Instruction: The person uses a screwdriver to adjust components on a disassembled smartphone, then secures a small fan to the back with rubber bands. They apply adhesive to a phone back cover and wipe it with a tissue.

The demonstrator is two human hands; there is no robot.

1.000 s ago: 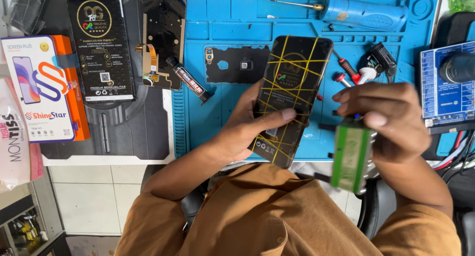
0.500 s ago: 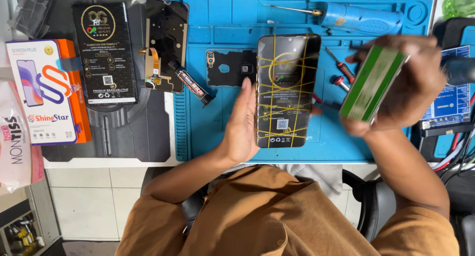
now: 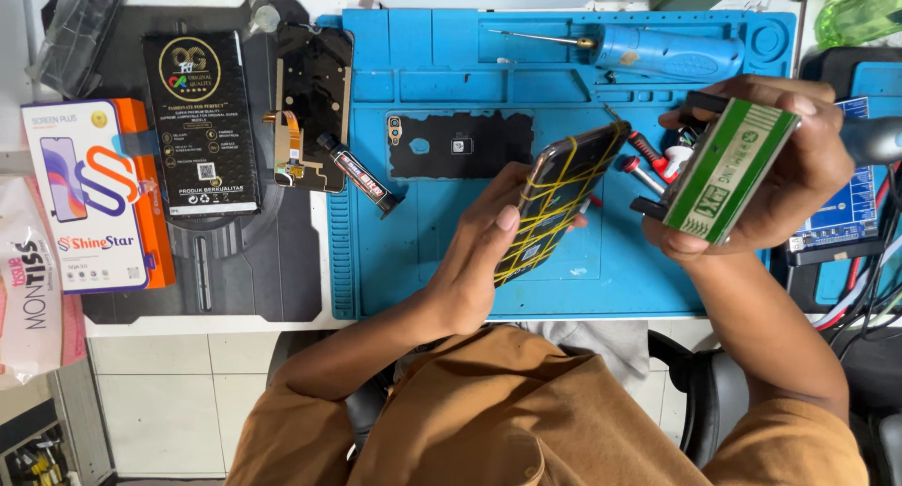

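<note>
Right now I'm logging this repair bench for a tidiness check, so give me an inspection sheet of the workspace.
Surface: blue repair mat beside a black mat on a white bench.
Job's things: phone wrapped in yellow rubber bands, tilted above the blue mat; green and white striped box.
Clutter: black glue tube, opened phone part, black back cover, two product boxes, blue power tool, red-handled tools.
Grippers: left hand holds the phone; right hand holds the striped box.
Cables: bundle at right edge.
Surroundings: tissue pack, tiled floor.
</note>
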